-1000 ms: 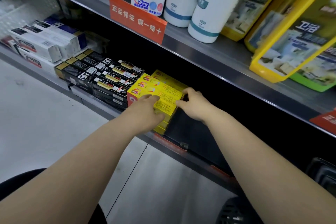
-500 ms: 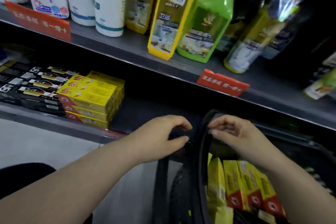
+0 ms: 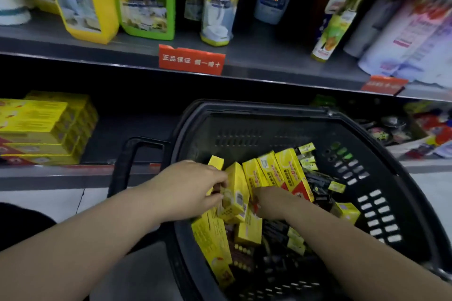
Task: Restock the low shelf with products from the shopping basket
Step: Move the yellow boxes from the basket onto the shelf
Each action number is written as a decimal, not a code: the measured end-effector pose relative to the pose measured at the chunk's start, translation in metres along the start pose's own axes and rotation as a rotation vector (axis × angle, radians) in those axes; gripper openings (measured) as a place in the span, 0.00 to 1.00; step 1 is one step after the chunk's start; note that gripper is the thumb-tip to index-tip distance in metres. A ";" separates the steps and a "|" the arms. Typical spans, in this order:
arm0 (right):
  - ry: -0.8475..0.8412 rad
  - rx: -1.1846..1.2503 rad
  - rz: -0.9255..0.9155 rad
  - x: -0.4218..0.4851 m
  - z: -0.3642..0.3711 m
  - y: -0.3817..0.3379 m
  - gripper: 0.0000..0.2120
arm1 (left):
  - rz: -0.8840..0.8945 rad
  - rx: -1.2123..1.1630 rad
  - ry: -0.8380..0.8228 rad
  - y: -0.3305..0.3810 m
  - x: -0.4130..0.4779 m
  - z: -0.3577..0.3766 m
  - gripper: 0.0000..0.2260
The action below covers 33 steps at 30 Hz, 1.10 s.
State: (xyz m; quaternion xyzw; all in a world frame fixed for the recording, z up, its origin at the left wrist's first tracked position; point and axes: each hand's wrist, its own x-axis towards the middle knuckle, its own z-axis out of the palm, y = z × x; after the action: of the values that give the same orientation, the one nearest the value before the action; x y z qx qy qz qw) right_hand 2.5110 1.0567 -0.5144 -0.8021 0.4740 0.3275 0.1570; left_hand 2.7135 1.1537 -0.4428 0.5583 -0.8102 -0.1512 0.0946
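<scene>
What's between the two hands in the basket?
Head view: a yellow box, pinched by the left hand, stands between it and the right hand.

- This is a shop.
- Cleaner bottles, like the green bottle (image 3: 146, 0), stand in a row on a long grey shelf (image 3: 73, 56).
- A red tag (image 3: 191, 60) with writing hangs on the shelf's edge.
- A black shopping basket (image 3: 256, 107) holds many matching yellow boxes (image 3: 291, 173).

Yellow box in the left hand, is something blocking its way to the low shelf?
Only the basket itself: its black wall and handle rise between the yellow box, gripped by the left hand, and the low shelf. The shelf spot right of the stacked yellow boxes looks free.
</scene>
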 end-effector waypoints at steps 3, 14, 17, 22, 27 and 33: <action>0.103 0.065 0.213 0.014 0.012 0.002 0.29 | -0.022 0.063 0.047 0.003 -0.002 0.006 0.13; 0.226 0.469 0.382 0.040 0.032 -0.011 0.30 | -0.070 0.139 -0.020 0.004 0.005 0.008 0.13; 0.144 0.571 0.398 0.037 0.029 -0.001 0.32 | -0.083 0.118 -0.070 0.006 0.007 0.004 0.15; 0.005 0.980 0.205 0.003 -0.016 0.006 0.04 | -0.208 -0.180 -0.069 0.025 0.019 0.001 0.19; -0.072 1.385 -0.235 -0.058 -0.049 0.000 0.21 | -0.640 -1.059 -0.017 0.044 0.042 0.009 0.31; 0.150 1.036 -0.306 -0.075 -0.071 0.026 0.10 | -0.820 -1.562 0.117 0.042 0.053 0.020 0.18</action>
State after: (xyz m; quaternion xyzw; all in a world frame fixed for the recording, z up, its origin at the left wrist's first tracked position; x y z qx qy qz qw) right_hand 2.4896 1.0534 -0.4101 -0.7008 0.4610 -0.0336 0.5433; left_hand 2.6514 1.1210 -0.4476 0.5878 -0.2053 -0.6546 0.4287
